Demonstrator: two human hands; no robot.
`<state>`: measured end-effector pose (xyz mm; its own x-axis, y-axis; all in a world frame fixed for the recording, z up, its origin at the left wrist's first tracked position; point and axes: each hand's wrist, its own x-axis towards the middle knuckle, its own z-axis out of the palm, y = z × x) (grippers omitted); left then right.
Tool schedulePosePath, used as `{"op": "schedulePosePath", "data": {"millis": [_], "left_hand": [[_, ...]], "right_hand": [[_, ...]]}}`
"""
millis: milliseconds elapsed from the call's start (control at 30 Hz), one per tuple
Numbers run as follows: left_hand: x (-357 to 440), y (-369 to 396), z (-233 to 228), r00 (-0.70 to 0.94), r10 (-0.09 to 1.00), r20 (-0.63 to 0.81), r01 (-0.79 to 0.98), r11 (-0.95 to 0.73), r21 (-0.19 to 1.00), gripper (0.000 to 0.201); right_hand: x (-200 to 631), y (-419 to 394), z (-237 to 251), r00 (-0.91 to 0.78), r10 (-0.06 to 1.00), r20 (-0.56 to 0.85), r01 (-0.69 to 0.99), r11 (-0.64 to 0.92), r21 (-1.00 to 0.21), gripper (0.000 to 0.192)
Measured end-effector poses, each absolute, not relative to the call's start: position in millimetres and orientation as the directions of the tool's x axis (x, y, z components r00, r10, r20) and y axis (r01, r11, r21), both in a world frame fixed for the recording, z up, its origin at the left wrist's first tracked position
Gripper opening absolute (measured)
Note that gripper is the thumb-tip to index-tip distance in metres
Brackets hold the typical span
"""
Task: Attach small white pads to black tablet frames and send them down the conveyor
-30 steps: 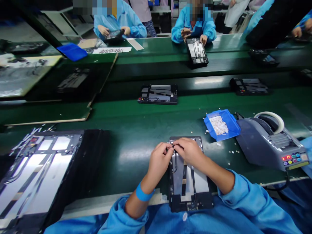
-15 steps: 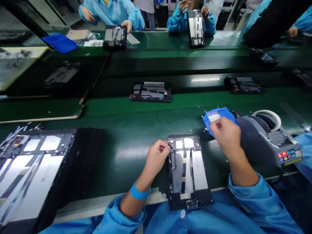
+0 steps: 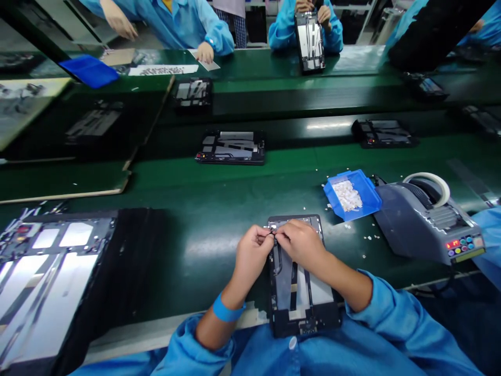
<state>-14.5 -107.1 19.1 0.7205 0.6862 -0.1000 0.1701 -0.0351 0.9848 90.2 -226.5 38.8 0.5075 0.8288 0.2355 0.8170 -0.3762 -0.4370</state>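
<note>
An opened tablet (image 3: 321, 284) lies in front of me at the table's front edge, its silver battery area and black ribbon cables exposed. At its upper left corner my left hand (image 3: 254, 250) is closed in a pinch on a small dark part (image 3: 272, 233). My right hand (image 3: 299, 243) reaches over the tablet's upper half, thumb and fingertips pressed together right beside the left fingertips. Whatever the right fingers hold is too small to make out. The right hand hides most of the tablet's upper board.
To the right, a blue bin (image 3: 352, 196) of small white pieces stands beside a grey tape dispenser (image 3: 426, 224). Another opened tablet (image 3: 50, 282) is at left. More tablets (image 3: 230, 147) lie along the line. Across it, a co-worker's hand (image 3: 204, 53) presses on a white card.
My right hand has moved left from the blue bin to the tablet's upper left corner. My left hand stays there. Across the table, a co-worker has let go of a tablet.
</note>
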Motion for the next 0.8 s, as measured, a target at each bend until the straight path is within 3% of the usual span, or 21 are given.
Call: {"op": "schedulePosePath", "data": {"millis": [200, 400, 500, 567, 633, 700, 800], "left_hand": [[-21.0, -113.2, 27.2, 0.725, 0.688, 0.006, 0.201, -0.220, 0.954, 0.007], [-19.9, -109.0, 26.5, 0.734, 0.678, -0.030, 0.198, -0.172, 0.965, 0.008], [-18.8, -106.5, 25.2, 0.726, 0.682, -0.083, 0.208, -0.103, 0.973, 0.011], [-18.7, -106.0, 25.3, 0.727, 0.679, -0.099, 0.206, -0.079, 0.975, 0.012], [-19.6, -105.6, 26.5, 0.739, 0.665, -0.103, 0.210, -0.082, 0.974, 0.013], [-22.1, -103.0, 28.1, 0.748, 0.657, -0.094, 0.227, -0.121, 0.966, 0.016], [-28.7, -92.2, 29.4, 0.717, 0.696, 0.023, 0.264, -0.303, 0.916, 0.017]], "right_hand": [[87.0, -219.8, 39.1, 0.563, 0.799, 0.212, 0.788, -0.441, -0.430, 0.013], [108.5, -222.2, 50.9, 0.597, 0.783, 0.175, 0.715, -0.420, -0.559, 0.016], [155.2, -255.7, 72.2, 0.744, 0.632, 0.217, 0.619, -0.531, -0.578, 0.012], [184.6, -280.7, 86.3, 0.873, 0.429, 0.233, 0.487, -0.731, -0.478, 0.016], [196.7, -296.3, 95.1, 0.907, 0.353, 0.231, 0.418, -0.829, -0.372, 0.021], [186.7, -296.8, 96.3, 0.854, 0.467, 0.230, 0.521, -0.758, -0.392, 0.018], [150.2, -272.4, 88.1, 0.690, 0.705, 0.164, 0.658, -0.517, -0.548, 0.020]]}}
